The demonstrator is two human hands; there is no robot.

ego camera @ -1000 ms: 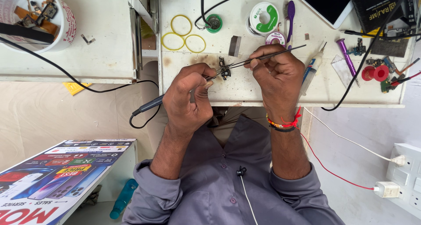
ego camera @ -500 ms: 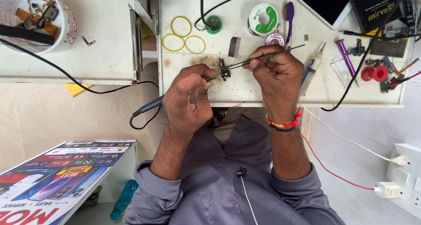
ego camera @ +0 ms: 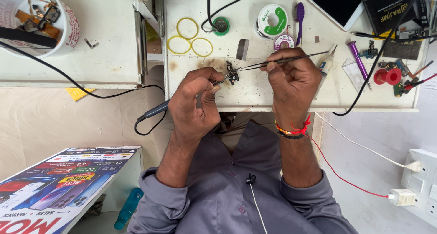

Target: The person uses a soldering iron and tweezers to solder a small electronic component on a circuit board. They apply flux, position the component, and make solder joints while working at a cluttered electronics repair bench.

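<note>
My left hand (ego camera: 195,102) grips a soldering iron (ego camera: 157,110) whose tip reaches a small dark circuit part (ego camera: 233,74) lying on the white bench (ego camera: 255,95). My right hand (ego camera: 293,81) pinches thin metal tweezers (ego camera: 291,59); their points meet the same part from the right. Both hands rest at the bench's front edge, close together, with the part between them.
Three yellow rubber bands (ego camera: 189,38), a solder spool (ego camera: 271,20), a purple brush (ego camera: 300,14), a small grey block (ego camera: 242,49), a purple screwdriver (ego camera: 358,58) and small parts lie on the bench. A white tub of tools (ego camera: 68,29) stands far left. Power sockets (ego camera: 421,181) sit at right.
</note>
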